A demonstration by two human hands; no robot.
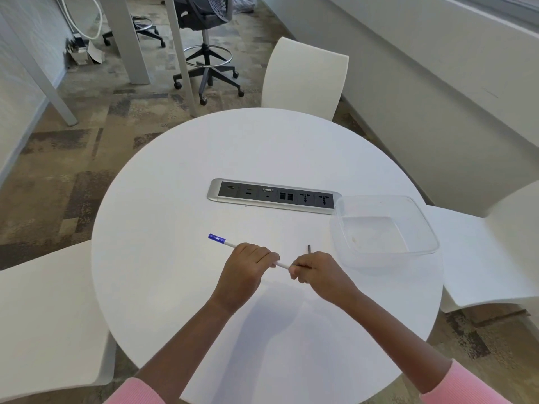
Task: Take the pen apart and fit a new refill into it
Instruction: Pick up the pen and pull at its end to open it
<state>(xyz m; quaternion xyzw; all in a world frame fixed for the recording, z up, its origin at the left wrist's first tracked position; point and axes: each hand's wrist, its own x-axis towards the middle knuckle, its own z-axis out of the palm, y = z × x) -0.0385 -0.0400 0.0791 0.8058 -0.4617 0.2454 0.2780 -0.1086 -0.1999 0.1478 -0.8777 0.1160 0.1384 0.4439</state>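
Head — left hand [244, 268], right hand [318, 273] grip pen [227, 243]

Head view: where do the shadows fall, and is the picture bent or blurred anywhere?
Head view: soft arm shadows lie on the table, on the camera's side of the left hand and right hand. Head view: the lines of the wall bend toward the edges, a wide-angle effect. Head view: the pen is sharp; the clear tub shows only faint edges.
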